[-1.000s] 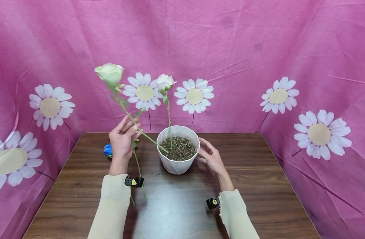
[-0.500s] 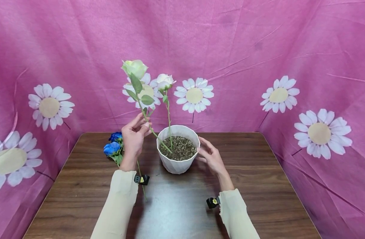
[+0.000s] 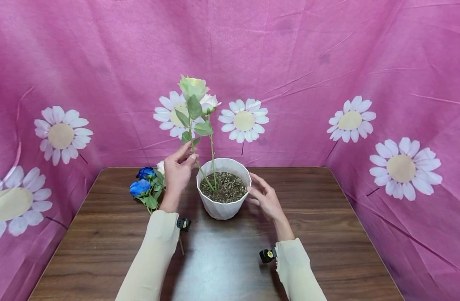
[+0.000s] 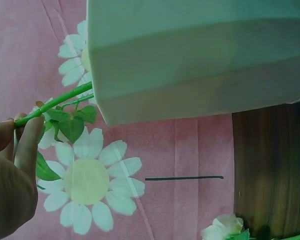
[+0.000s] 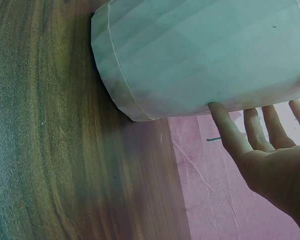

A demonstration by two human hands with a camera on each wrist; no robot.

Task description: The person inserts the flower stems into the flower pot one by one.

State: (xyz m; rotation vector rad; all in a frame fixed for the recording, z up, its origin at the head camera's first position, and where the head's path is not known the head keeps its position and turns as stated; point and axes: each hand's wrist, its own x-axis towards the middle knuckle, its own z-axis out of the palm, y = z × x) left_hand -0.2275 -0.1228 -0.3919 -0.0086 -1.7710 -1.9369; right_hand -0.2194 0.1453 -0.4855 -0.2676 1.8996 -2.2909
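Observation:
My left hand (image 3: 179, 170) pinches the stem of a pale green rose (image 3: 194, 87) between thumb and fingers, just left of the pot. The stem leans slightly, its lower end in the soil (image 3: 230, 190). How deep it sits I cannot tell. Close behind it a white rose (image 3: 210, 103) stands upright in the same white faceted pot (image 3: 224, 210). In the left wrist view the green stem (image 4: 55, 103) passes behind the pot's rim. My right hand (image 3: 266, 197) touches the pot's right side with extended fingers, its fingertips (image 5: 217, 109) against the wall.
Left of the pot, blue roses (image 3: 140, 188) and a white rose (image 3: 161, 167) lie on the wooden table (image 3: 312, 259), partly hidden by my left arm. A pink cloth (image 3: 290, 50) printed with daisies hangs around the table's back and sides.
My left hand has moved right towards the pot, bringing the pale green rose from a strong left lean to nearly upright. More of the blue roses shows. The right hand stays on the pot.

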